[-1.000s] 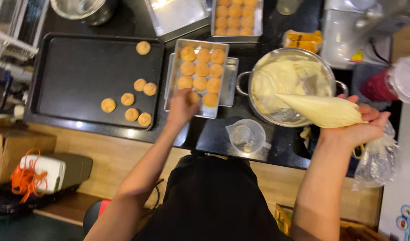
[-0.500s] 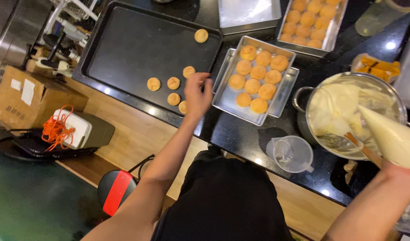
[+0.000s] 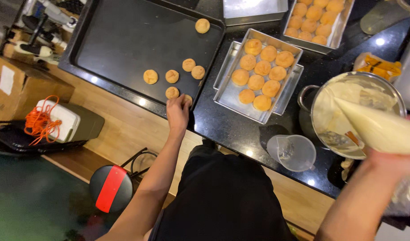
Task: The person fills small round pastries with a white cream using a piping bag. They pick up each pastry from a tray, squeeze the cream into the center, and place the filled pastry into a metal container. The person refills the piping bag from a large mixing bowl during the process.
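- Head view looks down on a black stone counter (image 3: 231, 129) with my two bare arms reaching out from my dark apron.
- My left hand (image 3: 178, 111) rests at the near edge of the large black baking tray (image 3: 124, 40), fingers curled around a small round golden puff (image 3: 187, 99), most of it hidden under my fingertips.
- Five more golden puffs (image 3: 172, 76) lie loose on that tray just beyond my left hand, with one apart near the far corner.
- My right hand (image 3: 392, 163) is closed around a full cream-filled piping bag (image 3: 379, 129), its tip pointing over the steel pot of pale cream (image 3: 347, 96).
- Between my hands sits a rectangular steel pan of unfilled puffs (image 3: 258, 73), and a clear plastic jug (image 3: 292, 151) stands near the counter's edge.
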